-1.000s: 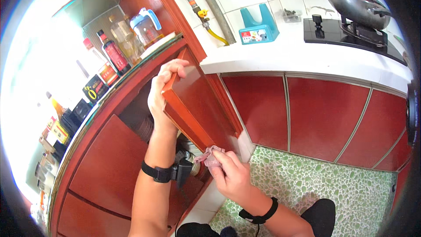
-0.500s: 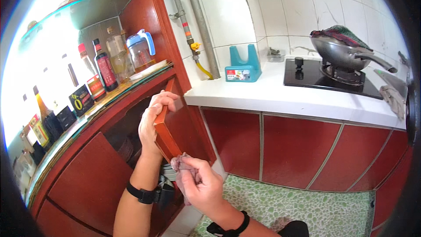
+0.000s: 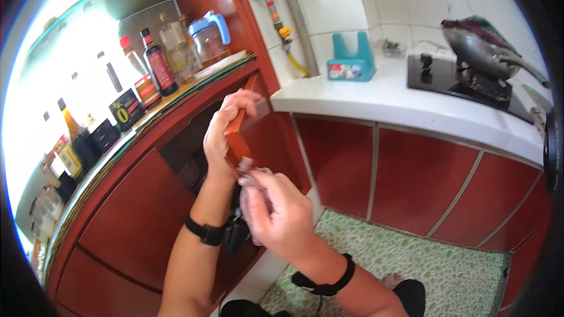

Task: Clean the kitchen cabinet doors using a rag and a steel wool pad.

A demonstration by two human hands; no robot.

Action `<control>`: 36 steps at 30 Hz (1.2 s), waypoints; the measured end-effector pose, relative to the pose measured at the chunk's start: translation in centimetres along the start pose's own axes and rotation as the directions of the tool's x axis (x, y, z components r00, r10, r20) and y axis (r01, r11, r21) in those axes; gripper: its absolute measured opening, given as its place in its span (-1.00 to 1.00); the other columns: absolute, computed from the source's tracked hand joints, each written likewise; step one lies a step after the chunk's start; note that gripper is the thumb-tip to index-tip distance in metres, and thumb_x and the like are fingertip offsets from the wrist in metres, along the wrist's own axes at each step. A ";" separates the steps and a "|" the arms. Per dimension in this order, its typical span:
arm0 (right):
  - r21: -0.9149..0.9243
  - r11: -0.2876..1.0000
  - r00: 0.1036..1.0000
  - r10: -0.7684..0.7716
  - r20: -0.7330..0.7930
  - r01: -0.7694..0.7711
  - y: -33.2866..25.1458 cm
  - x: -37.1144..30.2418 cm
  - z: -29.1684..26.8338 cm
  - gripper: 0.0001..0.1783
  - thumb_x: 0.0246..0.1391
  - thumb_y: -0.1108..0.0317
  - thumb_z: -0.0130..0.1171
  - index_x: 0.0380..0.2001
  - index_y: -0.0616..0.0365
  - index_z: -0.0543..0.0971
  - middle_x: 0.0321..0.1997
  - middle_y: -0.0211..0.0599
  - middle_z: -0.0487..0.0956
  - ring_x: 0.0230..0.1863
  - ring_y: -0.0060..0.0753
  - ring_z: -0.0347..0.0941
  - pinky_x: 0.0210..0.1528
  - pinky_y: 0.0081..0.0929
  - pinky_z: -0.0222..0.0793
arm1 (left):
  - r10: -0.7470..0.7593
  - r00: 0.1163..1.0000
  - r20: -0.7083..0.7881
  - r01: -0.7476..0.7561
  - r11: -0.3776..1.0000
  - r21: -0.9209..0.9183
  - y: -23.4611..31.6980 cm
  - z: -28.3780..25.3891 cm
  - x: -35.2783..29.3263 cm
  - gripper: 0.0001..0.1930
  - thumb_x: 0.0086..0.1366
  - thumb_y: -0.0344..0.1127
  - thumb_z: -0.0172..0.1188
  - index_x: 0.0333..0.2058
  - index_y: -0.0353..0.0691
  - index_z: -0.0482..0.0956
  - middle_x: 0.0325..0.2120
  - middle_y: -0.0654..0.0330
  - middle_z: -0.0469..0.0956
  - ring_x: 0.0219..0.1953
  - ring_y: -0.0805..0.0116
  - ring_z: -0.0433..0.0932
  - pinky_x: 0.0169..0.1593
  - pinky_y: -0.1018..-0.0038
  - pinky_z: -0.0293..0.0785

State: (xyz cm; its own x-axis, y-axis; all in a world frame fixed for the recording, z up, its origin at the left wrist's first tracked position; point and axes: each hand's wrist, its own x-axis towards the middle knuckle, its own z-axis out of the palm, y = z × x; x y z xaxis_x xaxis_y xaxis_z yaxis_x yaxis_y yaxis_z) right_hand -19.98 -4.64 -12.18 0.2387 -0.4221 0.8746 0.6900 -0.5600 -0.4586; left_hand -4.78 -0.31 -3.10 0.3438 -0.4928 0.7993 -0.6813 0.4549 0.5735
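Nearest, the right hand [image 3: 279, 211] pinches a crumpled, greyish-pink fabric cloth [image 3: 251, 182] between thumb and bent fingers, at the lower visible end of the orange-brown edge of an ajar red wooden cabinet door [image 3: 270, 141]; blur hides how firmly it presses. Just beyond, the left hand [image 3: 226, 129] grasps the door, its fingers hooked over that edge. The step in hand appears to be wiping the edge; the next stroke would call for a steady left hold and the cloth pressed flat, clear of the left fingers. Farther off, a clear, blue-handled jug [image 3: 210, 41] stands above the cabinet, and a white desk [image 3: 364, 103] bears a teal plastic holder [image 3: 352, 70] and a black stove [image 3: 426, 82] under a steel wok [image 3: 482, 53].
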 end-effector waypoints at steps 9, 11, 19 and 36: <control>0.096 0.994 0.997 -0.044 -0.061 0.050 -0.2 2.1 2.2 -0.86 0.20 0.63 0.21 -0.17 0.29 0.58 -0.35 -0.14 0.63 -0.48 -0.22 0.61 -0.44 -0.37 0.52 | 0.018 1.000 0.019 -0.016 0.996 -0.091 -0.2 -1.4 -0.5 -0.66 0.41 -0.20 -0.19 -0.32 -0.41 0.40 -0.18 -0.01 0.50 0.18 0.07 0.35 0.34 0.26 0.09; 0.030 0.995 0.994 -0.096 -0.055 0.097 0.7 0.1 2.3 -0.88 0.19 0.64 0.22 -0.19 0.30 0.58 -0.35 -0.13 0.63 -0.47 -0.20 0.61 -0.43 -0.36 0.53 | -0.058 0.998 0.003 0.057 0.981 -0.183 -0.4 -1.9 -0.7 -0.66 0.40 -0.20 -0.19 -0.31 -0.40 0.42 -0.18 0.00 0.50 0.18 0.07 0.36 0.34 0.26 0.09; 0.007 0.994 0.993 -0.111 -0.038 0.112 -0.4 3.1 3.4 -0.89 0.16 0.57 0.25 -0.23 0.26 0.58 -0.37 -0.14 0.60 -0.45 -0.07 0.58 -0.47 -0.28 0.49 | 0.185 0.977 0.110 -0.170 0.976 -0.139 -1.1 -2.8 -0.6 -0.66 0.43 -0.16 -0.16 -0.24 -0.33 0.47 -0.19 -0.02 0.49 0.20 0.02 0.35 0.35 0.25 0.07; 0.032 0.999 1.000 -0.028 -0.008 0.028 1.0 -1.1 2.9 -0.89 0.12 0.59 0.28 -0.26 0.27 0.58 -0.40 -0.20 0.61 -0.47 -0.19 0.60 -0.47 -0.32 0.51 | 0.024 0.997 0.078 -0.005 0.970 -0.244 -1.0 -3.6 -0.2 -0.62 0.38 -0.15 -0.15 -0.25 -0.39 0.48 -0.14 -0.05 0.49 0.22 0.07 0.34 0.33 0.31 0.10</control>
State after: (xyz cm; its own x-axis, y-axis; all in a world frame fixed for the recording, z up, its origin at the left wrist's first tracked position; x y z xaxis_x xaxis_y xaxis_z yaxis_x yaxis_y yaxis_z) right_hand -17.56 -2.61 -13.14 0.2138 -0.4122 0.8856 0.7176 -0.5489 -0.4287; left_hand -1.83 1.98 -3.18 0.2755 -0.5381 0.7966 -0.5046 0.6243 0.5963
